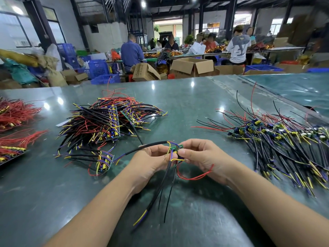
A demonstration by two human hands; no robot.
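L hand (153, 158), R hand (200, 155) pinch 1 green board (176, 148); left heap (99, 122), right heap (277, 138).

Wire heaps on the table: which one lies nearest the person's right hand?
The loose spread-out heap on the right, beside the right hand; the stacked heap and the red bundles lie to the left.

both hands up close over the green table (187, 97); left hand (153, 159) and right hand (201, 155) pinch a tiny green circuit board (176, 147) between them; its black, red, yellow wires dangle; wired-board piles (99, 122) either side
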